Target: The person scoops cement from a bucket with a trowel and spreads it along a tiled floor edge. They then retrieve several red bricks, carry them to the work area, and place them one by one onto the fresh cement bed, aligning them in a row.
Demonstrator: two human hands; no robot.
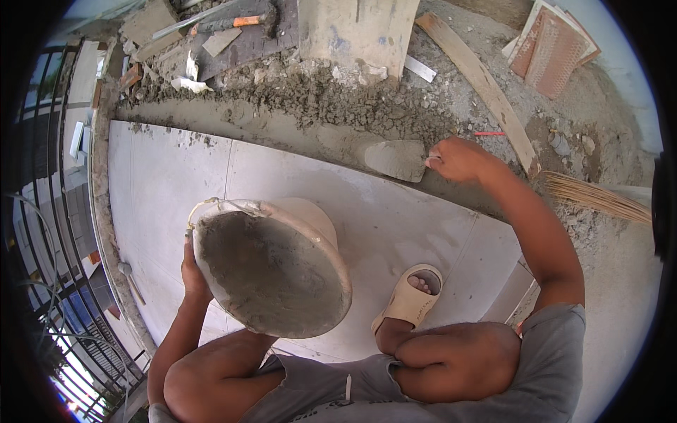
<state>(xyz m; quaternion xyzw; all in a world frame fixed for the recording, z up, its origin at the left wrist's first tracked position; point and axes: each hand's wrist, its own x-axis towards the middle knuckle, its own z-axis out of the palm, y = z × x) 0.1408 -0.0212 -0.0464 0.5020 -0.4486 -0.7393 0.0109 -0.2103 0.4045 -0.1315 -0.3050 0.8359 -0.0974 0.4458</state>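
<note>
My left hand point(192, 271) grips the rim of a tilted bucket point(271, 264) whose inside is coated with grey mortar. My right hand point(458, 158) is closed on the handle of a trowel point(396, 159), its blade smeared with mortar and lying on the smoothed mortar strip point(282, 130) along the far edge of the pale tiled floor point(176, 176). I squat with my knees at the bottom and a beige sandal point(409, 299) on my foot.
Rough, crumbly mortar point(338, 95) lies behind the strip. A concrete column base point(356, 28), a wooden plank point(486, 84), stacked tiles point(553, 46), a broom point(599, 199) and a hammer point(240, 21) surround it. A black metal railing point(49, 211) borders the left.
</note>
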